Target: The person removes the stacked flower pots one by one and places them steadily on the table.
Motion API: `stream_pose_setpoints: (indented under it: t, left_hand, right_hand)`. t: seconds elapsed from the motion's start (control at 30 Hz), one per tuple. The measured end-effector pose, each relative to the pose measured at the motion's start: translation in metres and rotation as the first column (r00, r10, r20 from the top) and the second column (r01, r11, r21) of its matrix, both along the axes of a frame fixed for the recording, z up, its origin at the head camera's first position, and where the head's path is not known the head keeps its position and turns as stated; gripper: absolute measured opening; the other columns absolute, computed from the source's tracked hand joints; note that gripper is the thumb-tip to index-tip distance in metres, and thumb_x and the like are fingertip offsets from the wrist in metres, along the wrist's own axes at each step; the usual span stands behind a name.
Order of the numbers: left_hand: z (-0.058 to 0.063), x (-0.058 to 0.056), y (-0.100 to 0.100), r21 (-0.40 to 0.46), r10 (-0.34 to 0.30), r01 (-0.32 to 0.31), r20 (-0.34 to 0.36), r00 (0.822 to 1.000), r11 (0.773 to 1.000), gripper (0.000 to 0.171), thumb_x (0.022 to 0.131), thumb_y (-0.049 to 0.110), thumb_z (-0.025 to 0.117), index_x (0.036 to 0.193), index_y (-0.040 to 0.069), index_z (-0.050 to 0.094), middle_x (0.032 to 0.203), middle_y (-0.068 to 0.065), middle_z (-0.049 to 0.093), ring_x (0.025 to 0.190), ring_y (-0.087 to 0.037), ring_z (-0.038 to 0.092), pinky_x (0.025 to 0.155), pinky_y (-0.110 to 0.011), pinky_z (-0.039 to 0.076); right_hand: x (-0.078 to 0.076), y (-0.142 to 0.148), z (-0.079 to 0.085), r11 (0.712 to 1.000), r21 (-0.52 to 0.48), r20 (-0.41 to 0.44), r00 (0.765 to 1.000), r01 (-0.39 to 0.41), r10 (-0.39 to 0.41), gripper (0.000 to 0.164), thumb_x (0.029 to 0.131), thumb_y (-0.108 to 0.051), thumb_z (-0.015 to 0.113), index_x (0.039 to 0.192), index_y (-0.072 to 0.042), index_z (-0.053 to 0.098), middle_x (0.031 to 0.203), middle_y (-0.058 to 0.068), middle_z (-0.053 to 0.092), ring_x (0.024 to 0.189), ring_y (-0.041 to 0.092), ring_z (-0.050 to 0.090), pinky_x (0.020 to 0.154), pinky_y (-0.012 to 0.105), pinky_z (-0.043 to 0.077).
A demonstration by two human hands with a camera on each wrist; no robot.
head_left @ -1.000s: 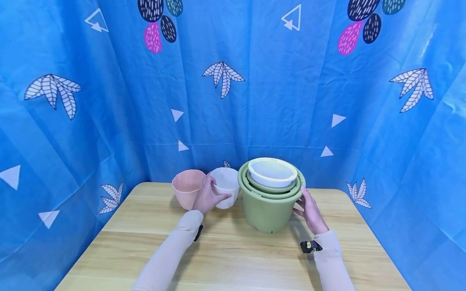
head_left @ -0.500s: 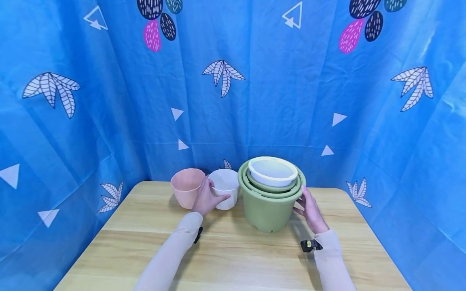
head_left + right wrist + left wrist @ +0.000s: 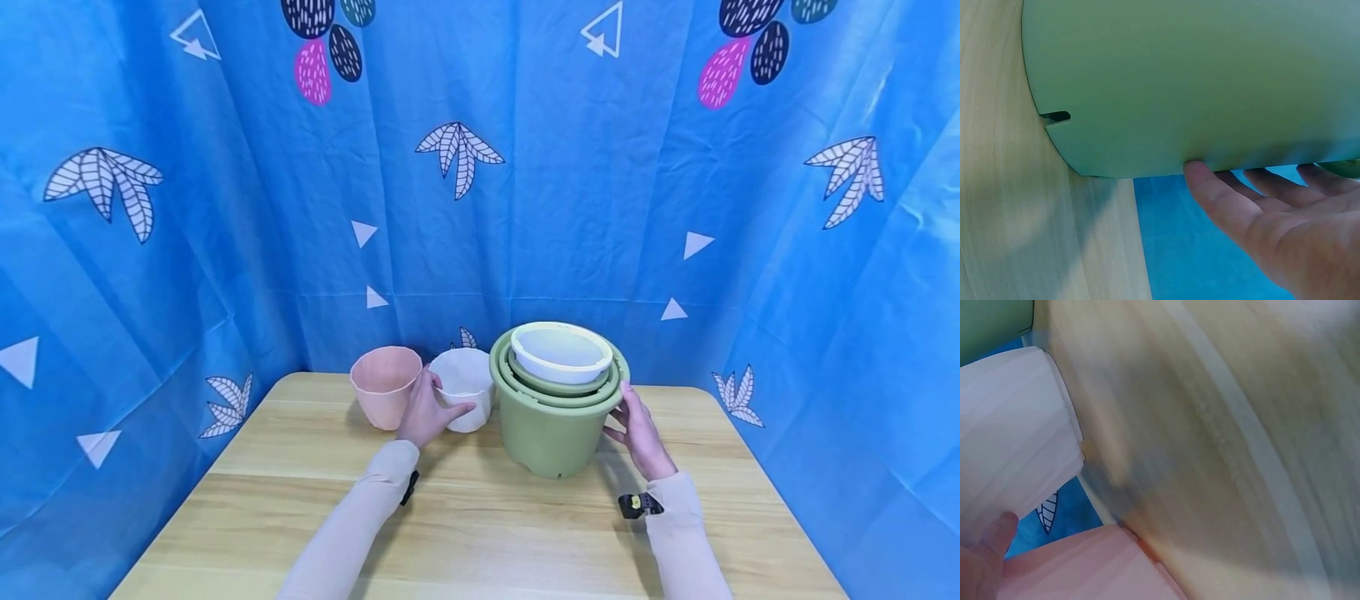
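In the head view, my left hand (image 3: 425, 410) lies against the white pot (image 3: 476, 410), fingers at its left rim and thumb stretched across its front. The left wrist view shows the thumb (image 3: 999, 536) at the white pot's wall. A pink pot (image 3: 379, 410) with an angular rim stands just left of that hand. My right hand (image 3: 639, 431) touches the right side of a large green pot (image 3: 551, 442), fingers extended. Smaller green pots nest inside it, and a white pot (image 3: 562, 369) sits on top, its mouth up. Fingertips (image 3: 1194, 167) meet the green wall in the right wrist view.
Everything stands on a light wooden table (image 3: 480, 533), with the pots in a row near its back edge. A blue patterned curtain (image 3: 570, 183) hangs close behind and along both sides. The white pot stands between the pink and green ones.
Over the last second the white pot under my left hand has shifted slightly towards me. The right hand and the green stack have kept their places.
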State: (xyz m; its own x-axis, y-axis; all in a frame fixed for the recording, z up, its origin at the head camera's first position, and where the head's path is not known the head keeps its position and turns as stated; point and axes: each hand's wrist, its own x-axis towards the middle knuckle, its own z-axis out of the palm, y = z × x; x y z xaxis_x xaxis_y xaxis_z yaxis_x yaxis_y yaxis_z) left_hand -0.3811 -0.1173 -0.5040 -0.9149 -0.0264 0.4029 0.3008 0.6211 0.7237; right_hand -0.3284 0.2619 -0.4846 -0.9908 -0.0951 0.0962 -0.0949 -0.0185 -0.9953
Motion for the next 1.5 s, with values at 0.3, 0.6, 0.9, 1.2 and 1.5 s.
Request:
stream_pose_setpoints:
  t: [0.3, 0.6, 0.9, 1.2, 1.5]
  left_hand:
    - [0.0015, 0.0027, 0.0002, 0.019, -0.001, 0.001, 0.020, 1.000, 1.000, 0.073, 0.072, 0.044, 0.094, 0.110, 0.006, 0.045, 0.131, -0.016, 0.053, 0.122, -0.031, 0.051, 0.102, -0.046, 0.046]
    - [0.0000, 0.0031, -0.0022, 0.016, -0.006, 0.005, 0.034, 0.999, 1.000, 0.075, 0.072, 0.046, 0.094, 0.112, 0.005, 0.046, 0.134, -0.013, 0.053, 0.123, -0.029, 0.051, 0.103, -0.045, 0.047]
    - [-0.0014, 0.0042, -0.0033, 0.016, -0.010, 0.010, 0.025, 1.000, 1.000, 0.077, 0.071, 0.046, 0.094, 0.114, 0.003, 0.047, 0.130, -0.013, 0.053, 0.120, -0.029, 0.051, 0.101, -0.044, 0.046]
    - [0.0005, 0.0073, -0.0031, 0.015, 0.002, -0.003, 0.060, 0.998, 1.000, 0.076, 0.072, 0.047, 0.094, 0.115, 0.007, 0.046, 0.129, -0.011, 0.051, 0.123, -0.029, 0.050, 0.103, -0.044, 0.046]
    - [0.0007, 0.0061, -0.0032, 0.010, -0.001, 0.000, 0.068, 0.998, 1.000, 0.081, 0.072, 0.046, 0.094, 0.121, 0.001, 0.048, 0.127, -0.011, 0.050, 0.123, -0.029, 0.049, 0.104, -0.044, 0.045]
  right_hand:
    - [-0.0003, 0.0003, 0.0000, 1.000, -0.003, 0.005, 1.000, -0.004, 0.004, 0.079, 0.107, -0.064, 0.022, 0.162, -0.007, 0.021, 0.169, 0.021, 0.026, 0.155, 0.046, 0.027, 0.119, 0.070, 0.031]
    - [0.0001, -0.0001, 0.0008, 1.000, 0.002, 0.014, 1.000, -0.006, 0.006, 0.080, 0.107, -0.064, 0.021, 0.162, -0.007, 0.021, 0.170, 0.020, 0.025, 0.156, 0.044, 0.027, 0.121, 0.069, 0.030]
    - [0.0009, -0.0001, 0.0011, 1.000, 0.001, 0.012, 1.000, -0.009, 0.009, 0.079, 0.107, -0.064, 0.020, 0.162, -0.008, 0.021, 0.170, 0.020, 0.025, 0.155, 0.044, 0.027, 0.121, 0.069, 0.030]
    - [0.0001, -0.0005, 0.0006, 1.000, 0.008, 0.014, 1.000, -0.007, 0.007, 0.079, 0.107, -0.065, 0.021, 0.162, -0.007, 0.022, 0.169, 0.020, 0.026, 0.155, 0.043, 0.028, 0.121, 0.068, 0.031]
    - [-0.0016, 0.0000, -0.0003, 1.000, -0.004, 0.018, 1.000, -0.002, 0.002, 0.079, 0.108, -0.064, 0.021, 0.161, -0.007, 0.022, 0.169, 0.020, 0.026, 0.156, 0.043, 0.028, 0.121, 0.068, 0.031]
